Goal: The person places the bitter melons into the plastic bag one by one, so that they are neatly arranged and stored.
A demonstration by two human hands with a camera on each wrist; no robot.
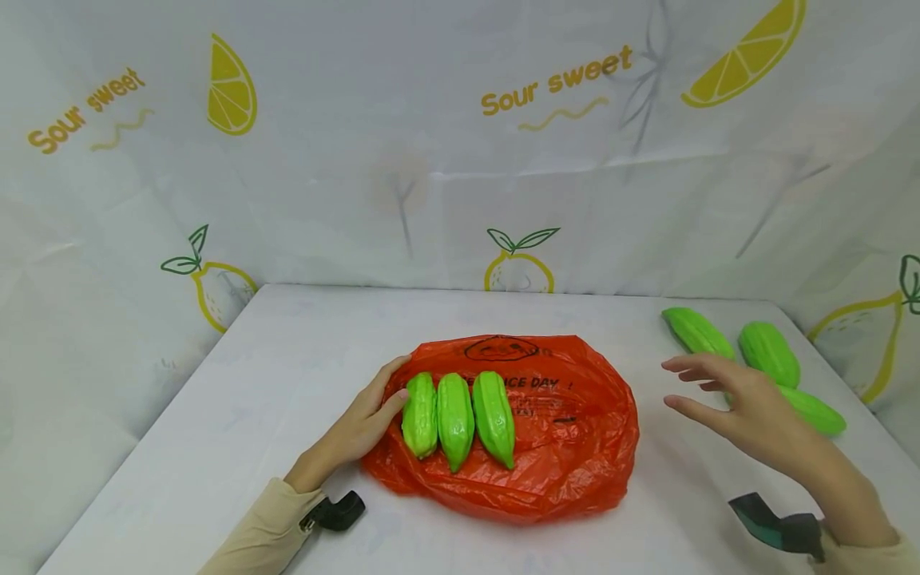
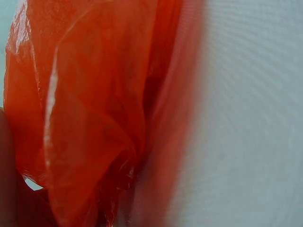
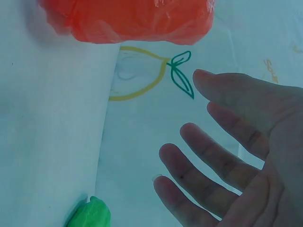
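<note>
White printed cloth (image 1: 323, 176) is hanging behind a pale tabletop (image 1: 216, 415). Three green ridged gourds (image 1: 456, 422) are lying side by side on the left half of a red plastic bag (image 1: 568, 455), which is lying spread over the middle of the tabletop; whether they are sitting inside its mouth or on its upper face, I cannot tell. The person's left hand (image 1: 362, 423) is resting at the bag's left edge, its thumb lying over the red plastic just beside the leftmost gourd; I cannot tell whether it is pinching the plastic or only pressing. To my judgement, this hand is doing the steadying, so I am wanting it firm but light: tugging could be crumpling the bag and rolling the row. Off to the right, the right hand (image 1: 762, 415) is hovering with no load, fingers spread and thumb apart. Farther out, three more gourds (image 1: 769, 351) are lying on the tabletop, at least one partly hidden behind that hand. From my remote station I am reckoning their glossy skins slippery, so for any pick-up I am favouring a wrap round the thick middle, not the tapered end.
</note>
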